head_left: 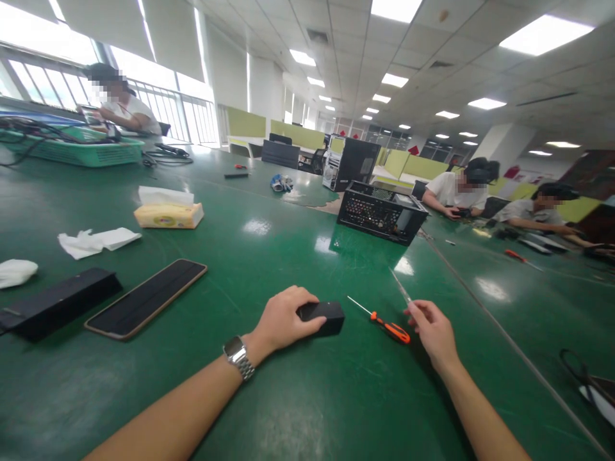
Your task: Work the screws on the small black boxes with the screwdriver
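Note:
My left hand [283, 318], with a metal watch on the wrist, is closed over a small black box [325, 316] that rests on the green table [307, 397]. My right hand [432, 330] pinches a thin metal rod [400, 286] that points up and away. An orange-handled screwdriver [387, 326] lies on the table between the two hands, close to my right fingers.
A black computer case [381, 212] lies ahead. At the left lie a flat dark panel [147, 297], a black bar [52, 302], tissues [98, 241] and a tissue pack [168, 214]. A green basket [72, 150] stands far left. Other people sit at the back left and right.

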A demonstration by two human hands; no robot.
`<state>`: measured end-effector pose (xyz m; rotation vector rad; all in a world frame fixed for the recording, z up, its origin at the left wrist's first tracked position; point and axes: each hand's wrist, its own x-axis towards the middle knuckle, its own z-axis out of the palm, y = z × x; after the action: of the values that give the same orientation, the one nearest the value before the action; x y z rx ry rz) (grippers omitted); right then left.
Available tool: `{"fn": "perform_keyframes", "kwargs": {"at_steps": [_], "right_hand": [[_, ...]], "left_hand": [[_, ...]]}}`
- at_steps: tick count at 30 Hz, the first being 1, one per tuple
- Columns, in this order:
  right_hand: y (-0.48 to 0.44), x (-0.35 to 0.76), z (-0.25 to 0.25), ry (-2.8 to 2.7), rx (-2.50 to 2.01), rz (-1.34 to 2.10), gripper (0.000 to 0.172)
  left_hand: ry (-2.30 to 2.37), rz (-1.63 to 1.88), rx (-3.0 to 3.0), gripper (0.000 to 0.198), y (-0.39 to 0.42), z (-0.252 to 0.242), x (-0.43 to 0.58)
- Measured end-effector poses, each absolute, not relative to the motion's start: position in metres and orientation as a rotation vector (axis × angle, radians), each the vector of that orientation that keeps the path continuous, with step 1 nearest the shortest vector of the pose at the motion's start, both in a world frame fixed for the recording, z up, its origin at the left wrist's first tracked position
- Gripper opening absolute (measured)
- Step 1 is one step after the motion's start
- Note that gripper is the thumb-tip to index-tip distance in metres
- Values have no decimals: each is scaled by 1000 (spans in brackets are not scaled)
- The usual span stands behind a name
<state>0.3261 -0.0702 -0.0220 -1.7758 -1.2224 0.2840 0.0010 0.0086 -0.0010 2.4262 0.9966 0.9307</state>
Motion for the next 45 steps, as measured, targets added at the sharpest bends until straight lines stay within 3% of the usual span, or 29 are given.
{"fn": "perform_keyframes", "kwargs": {"at_steps": [8, 26, 34, 40, 45], "right_hand": [[-88, 287, -5, -1182, -1314, 585, 23], [-94, 286, 4, -1458, -1378, 209, 17], [-99, 287, 14, -1763, -1357, 39, 5], [-103, 257, 23, -1763, -1231, -154, 34], [-102, 247, 19, -1678, -1232, -185, 27]], "left_hand": [[808, 1048, 2382, 26, 1, 4, 5], [661, 1017, 2416, 28, -4, 6, 5], [680, 871, 2446, 28, -2, 3, 5], [677, 853, 2453, 31, -3, 2, 10], [698, 840, 2459, 29, -5, 2, 10]]}}
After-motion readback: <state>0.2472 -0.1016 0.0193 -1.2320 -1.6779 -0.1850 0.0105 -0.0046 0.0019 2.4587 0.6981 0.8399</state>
